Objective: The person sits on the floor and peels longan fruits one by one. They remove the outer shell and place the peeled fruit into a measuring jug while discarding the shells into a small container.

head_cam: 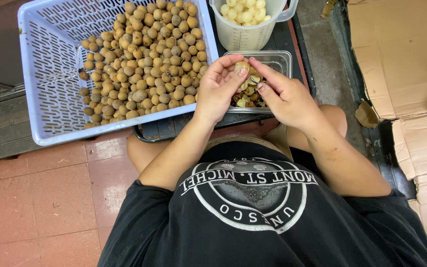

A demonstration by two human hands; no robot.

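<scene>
both hands meet over a clear plastic tray [280, 58], pinching one small brown fruit [242, 66] between them. the left hand [218, 89] curls around it from the left, thumb and fingertips pressed against the fruit; the right hand [285, 96] closes on it from the right, its fingertips pinching the top of the fruit. so each grip is pressed onto the same fruit, which sits just above the tray's near half. inside the tray, under the hands, lies a heap of brown and tan shells [249, 99], partly hidden by the fingers.

to the left, touching the tray's corner, stands a pale blue slotted plastic basket [50, 74], tilted across the dark bench [292, 42]; its right half is piled with round brown fruits [144, 64], its left half bare. behind the tray stands a clear measuring jug [245, 34] holding pale, peeled fruit flesh [245, 11], cut off by the top edge.

on the right, flattened brown cardboard [401, 54] covers the floor, well apart from the hands, with a torn scrap [366, 114] beside it. reddish floor tiles [40, 198] lie at the lower left. the person's bare knees sit under the bench edge, and a black shirt with a round white emblem fills the bottom of the view.
</scene>
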